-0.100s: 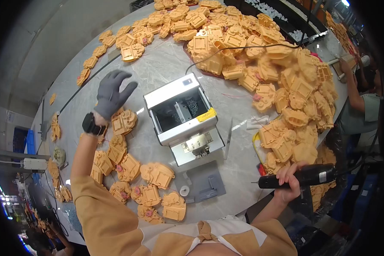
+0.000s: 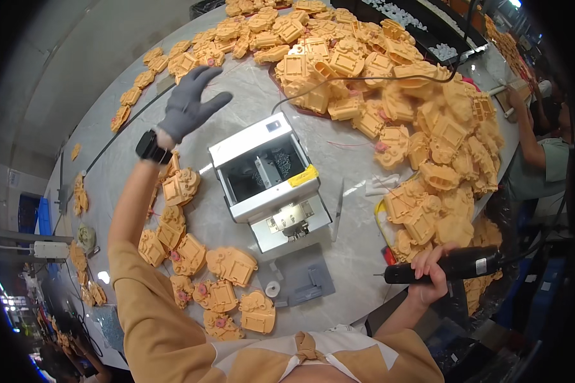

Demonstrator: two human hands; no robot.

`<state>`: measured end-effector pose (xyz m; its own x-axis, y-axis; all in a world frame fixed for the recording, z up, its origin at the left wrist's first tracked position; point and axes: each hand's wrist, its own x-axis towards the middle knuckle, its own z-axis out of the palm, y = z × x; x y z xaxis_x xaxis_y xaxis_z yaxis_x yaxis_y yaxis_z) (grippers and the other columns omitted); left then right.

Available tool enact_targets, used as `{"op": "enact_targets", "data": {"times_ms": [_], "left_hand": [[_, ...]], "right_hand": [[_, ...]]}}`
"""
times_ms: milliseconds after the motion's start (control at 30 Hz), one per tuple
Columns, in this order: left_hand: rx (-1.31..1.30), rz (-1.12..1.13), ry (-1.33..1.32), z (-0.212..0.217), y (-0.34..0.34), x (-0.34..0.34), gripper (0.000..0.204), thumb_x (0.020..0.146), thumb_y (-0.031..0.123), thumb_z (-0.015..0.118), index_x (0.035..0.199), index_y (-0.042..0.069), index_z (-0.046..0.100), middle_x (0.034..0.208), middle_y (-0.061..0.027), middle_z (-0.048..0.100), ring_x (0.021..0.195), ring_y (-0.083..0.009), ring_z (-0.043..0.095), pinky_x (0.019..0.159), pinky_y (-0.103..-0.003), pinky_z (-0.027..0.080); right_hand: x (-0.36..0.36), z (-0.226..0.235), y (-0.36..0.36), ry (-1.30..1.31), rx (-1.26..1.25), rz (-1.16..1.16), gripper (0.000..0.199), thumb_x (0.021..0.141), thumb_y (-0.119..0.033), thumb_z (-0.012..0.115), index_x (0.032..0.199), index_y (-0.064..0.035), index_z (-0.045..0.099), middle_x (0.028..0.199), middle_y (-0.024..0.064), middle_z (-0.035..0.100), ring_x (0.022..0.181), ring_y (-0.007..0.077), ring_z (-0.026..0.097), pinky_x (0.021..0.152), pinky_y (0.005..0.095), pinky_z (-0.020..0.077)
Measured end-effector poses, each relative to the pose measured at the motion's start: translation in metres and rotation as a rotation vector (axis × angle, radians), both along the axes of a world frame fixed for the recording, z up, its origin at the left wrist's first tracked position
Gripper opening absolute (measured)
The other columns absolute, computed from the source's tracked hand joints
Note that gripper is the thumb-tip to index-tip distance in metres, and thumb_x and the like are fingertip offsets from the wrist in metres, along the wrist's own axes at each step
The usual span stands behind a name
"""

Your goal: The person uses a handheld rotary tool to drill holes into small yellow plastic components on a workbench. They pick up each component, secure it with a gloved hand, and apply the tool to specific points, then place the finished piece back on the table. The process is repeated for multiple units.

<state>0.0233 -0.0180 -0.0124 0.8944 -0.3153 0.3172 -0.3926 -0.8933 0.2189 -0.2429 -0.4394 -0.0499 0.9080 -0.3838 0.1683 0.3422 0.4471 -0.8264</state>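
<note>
My left hand [image 2: 195, 105], in a grey glove, is stretched out over the far left of the table with its fingers apart and nothing in it. Its fingertips come close to an orange plastic housing [image 2: 183, 64], which they partly cover; whether they touch it I cannot tell. A black electric screwdriver [image 2: 453, 265] lies in my right hand [image 2: 430, 274], fingers wrapped round its body, bit pointing left. Between my arms stands a white screw feeder [image 2: 252, 207] with small dark screws in its tray. A grey fixture plate [image 2: 281, 265] lies in front of it.
A large heap of orange housings [image 2: 450, 134] covers the right and far side. Several more housings [image 2: 230, 265] lie near my left arm. A dark cable [image 2: 364, 78] runs from the feeder across the heap. A person [image 2: 543, 150] works at the far right.
My left hand has reached farther away and slightly right, up to the far housing. My right hand keeps its hold on the screwdriver. The view has shifted slightly.
</note>
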Motion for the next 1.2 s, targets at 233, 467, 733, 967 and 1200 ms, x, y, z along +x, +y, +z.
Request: {"op": "enact_targets", "data": {"times_ms": [233, 467, 733, 967, 1200], "left_hand": [[0.307, -0.37, -0.131, -0.001, -0.178, 0.093, 0.09, 0.062, 0.07, 0.062, 0.135, 0.022, 0.038, 0.14, -0.0241, 0.026, 0.129, -0.0412, 0.026, 0.105, -0.053, 0.02], [0.118, -0.331, 0.047, -0.028, -0.175, 0.118, 0.092, 0.062, 0.075, 0.056, 0.135, 0.022, 0.038, 0.14, -0.0229, 0.027, 0.131, -0.0391, 0.023, 0.105, -0.056, 0.014], [0.436, 0.624, 0.168, -0.021, 0.028, 0.151, 0.099, 0.058, 0.081, 0.049, 0.14, 0.029, 0.027, 0.147, -0.0146, 0.015, 0.135, -0.0377, 0.009, 0.102, -0.063, 0.002], [0.433, 0.703, 0.178, -0.054, 0.055, 0.175, 0.102, 0.056, 0.08, 0.052, 0.14, 0.03, 0.024, 0.148, -0.0142, 0.012, 0.135, -0.0404, 0.01, 0.101, -0.065, 0.004], [0.319, 0.694, 0.272, -0.079, 0.038, 0.193, 0.082, 0.062, 0.07, 0.055, 0.133, 0.03, 0.041, 0.138, -0.0077, 0.037, 0.13, -0.0336, 0.025, 0.1, -0.057, 0.021]], "right_hand": [[0.006, -0.005, -0.01, 0.031, -0.037, -0.147, 0.046, 0.069, -0.011, 0.056, 0.109, -0.0023, 0.037, 0.055, 0.0017, 0.038, 0.042, 0.0129, 0.039, 0.049, 0.0272, 0.0378], [0.006, -0.005, -0.016, 0.073, -0.082, -0.25, 0.045, 0.067, -0.011, 0.055, 0.107, -0.0021, 0.036, 0.055, 0.0025, 0.039, 0.041, 0.0133, 0.037, 0.047, 0.0272, 0.0371], [0.017, -0.021, -0.012, 0.103, -0.096, -0.191, 0.049, 0.067, -0.013, 0.056, 0.11, -0.0003, 0.035, 0.056, 0.0023, 0.038, 0.045, 0.0135, 0.039, 0.049, 0.0277, 0.0374], [0.027, -0.021, -0.013, 0.086, -0.161, -0.097, 0.044, 0.075, -0.008, 0.054, 0.113, -0.0025, 0.032, 0.058, 0.0022, 0.035, 0.047, 0.0124, 0.04, 0.053, 0.0257, 0.0382], [0.033, -0.025, -0.015, 0.087, -0.058, -0.071, 0.045, 0.076, -0.005, 0.055, 0.114, -0.004, 0.032, 0.061, 0.0019, 0.034, 0.047, 0.0118, 0.038, 0.051, 0.0258, 0.0365]]}}
